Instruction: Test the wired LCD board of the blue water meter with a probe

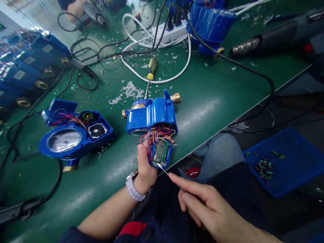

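Note:
My left hand (146,165), with a watch on its wrist, is closed around a small blue-cased circuit board with a digital display (160,151) at the table's edge. Coloured wires (162,131) run from that board into a blue water meter (152,116) with brass fittings, lying just beyond it. In my right hand (199,199) is a thin metal tool (164,169), its forefinger stretched along the shaft. The tool's tip is at the lower edge of the board; its handle is hidden in my palm.
Another opened water meter (76,138) lies at left. A yellow-black screwdriver (152,69) lies among plastic scraps (131,91). Beyond are a power strip (169,33), cables, a heat gun (275,37) and several meters (27,67). A blue tray (293,162) with small parts sits lower right; another person's hand (76,10) is at the back.

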Demonstrator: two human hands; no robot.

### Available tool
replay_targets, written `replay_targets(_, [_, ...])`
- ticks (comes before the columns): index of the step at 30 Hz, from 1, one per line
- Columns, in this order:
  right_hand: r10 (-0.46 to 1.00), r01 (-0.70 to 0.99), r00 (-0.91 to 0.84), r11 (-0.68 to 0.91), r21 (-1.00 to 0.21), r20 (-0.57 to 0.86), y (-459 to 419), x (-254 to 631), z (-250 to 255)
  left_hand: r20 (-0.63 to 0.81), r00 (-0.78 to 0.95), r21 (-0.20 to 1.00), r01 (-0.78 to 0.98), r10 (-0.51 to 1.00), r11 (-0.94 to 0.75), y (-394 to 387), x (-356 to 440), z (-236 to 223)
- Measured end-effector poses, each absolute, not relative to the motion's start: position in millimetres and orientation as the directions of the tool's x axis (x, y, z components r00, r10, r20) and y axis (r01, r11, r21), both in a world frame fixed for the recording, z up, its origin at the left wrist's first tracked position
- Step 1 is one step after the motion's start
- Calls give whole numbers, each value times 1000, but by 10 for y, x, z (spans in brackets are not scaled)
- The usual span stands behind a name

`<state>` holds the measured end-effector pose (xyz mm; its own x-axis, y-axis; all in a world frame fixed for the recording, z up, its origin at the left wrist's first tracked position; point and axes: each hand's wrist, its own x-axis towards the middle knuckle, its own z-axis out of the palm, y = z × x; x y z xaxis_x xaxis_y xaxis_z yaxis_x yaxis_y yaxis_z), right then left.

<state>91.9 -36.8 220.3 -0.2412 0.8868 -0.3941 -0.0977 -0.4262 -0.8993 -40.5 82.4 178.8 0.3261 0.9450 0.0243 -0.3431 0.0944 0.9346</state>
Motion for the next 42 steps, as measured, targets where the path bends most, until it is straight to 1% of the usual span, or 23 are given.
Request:
replay_targets(1, [828, -222, -288, -546, -808, -480, -364, 918, 2222, 28, 329, 935, -341, 944, 91, 823, -407, 1790])
replay_targets(2, [775, -313, -341, -627, -713, -532, -363, 915, 2236, 32, 330, 937, -337, 943, 87, 822, -408, 1790])
replay_targets(3, [742, -373, -382, -670, -642, -552, -363, 911, 2244, 38, 332, 940, -333, 943, 79, 821, -411, 1788])
replay_targets(4, [726, -406, -405, -687, -602, -555, -365, 907, 2248, 41, 333, 941, -329, 942, 75, 820, -413, 1784])
replay_targets(5, [722, -418, -413, -691, -590, -554, -367, 904, 2249, 45, 335, 942, -327, 941, 71, 819, -415, 1778])
replay_targets(7, [721, -400, -409, -692, -601, -558, -370, 902, 2250, 57, 344, 942, -328, 937, 63, 817, -419, 1766])
replay_targets(10, [727, -330, -394, -682, -652, -562, -372, 915, 2253, 77, 346, 941, -335, 935, 46, 814, -421, 1758])
replay_targets(15, [783, -193, -358, -595, -781, -508, -370, 954, 2252, 56, 357, 942, -330, 932, 70, 815, -421, 1779])
replay_targets(17, [793, -163, -354, -575, -802, -496, -364, 965, 2256, 49, 354, 942, -328, 934, 75, 814, -422, 1785])
replay_targets(19, [767, -181, -374, -612, -770, -522, -351, 971, 2270, 57, 349, 948, -314, 935, 59, 809, -427, 1780])
replay_targets(22, [687, -292, -414, -722, -628, -597, -318, 971, 2309, 58, 342, 960, -277, 938, 42, 796, -441, 1747])
replay_targets(24, [658, -368, -423, -753, -546, -622, -298, 959, 2332, 42, 322, 966, -256, 946, 44, 788, -447, 1727])
replay_targets(26, [660, -388, -399, -751, -534, -637, -291, 937, 2335, 42, 302, 971, -238, 953, 33, 786, -443, 1725])
replay_targets(28, [663, -343, -360, -748, -568, -656, -300, 914, 2311, 54, 286, 977, -214, 957, 9, 790, -432, 1742])
replay_targets(29, [679, -308, -331, -735, -604, -656, -307, 905, 2291, 58, 283, 980, -201, 957, 0, 792, -424, 1754])
replay_targets(31, [764, -204, -243, -643, -739, -598, -323, 898, 2241, 55, 283, 983, -181, 957, -3, 796, -410, 1778])
replay_targets(33, [885, -66, -163, -450, -890, -436, -330, 908, 2194, 59, 291, 985, -173, 955, -8, 797, -402, 1793])
replay_targets(35, [962, 55, -134, -231, -971, -236, -327, 926, 2161, 72, 292, 984, -175, 954, -21, 797, -401, 1799])
replay_targets(37, [984, 133, -137, -94, -987, -113, -323, 944, 2142, 75, 290, 984, -179, 954, -23, 797, -404, 1800])
replay_targets(38, [987, 174, -141, -50, -984, -75, -322, 951, 2135, 75, 288, 983, -181, 955, -22, 798, -407, 1800])
replay_targets(42, [987, 332, -163, 55, -942, 0, -332, 970, 2113, 77, 282, 982, -190, 956, -23, 799, -414, 1796])
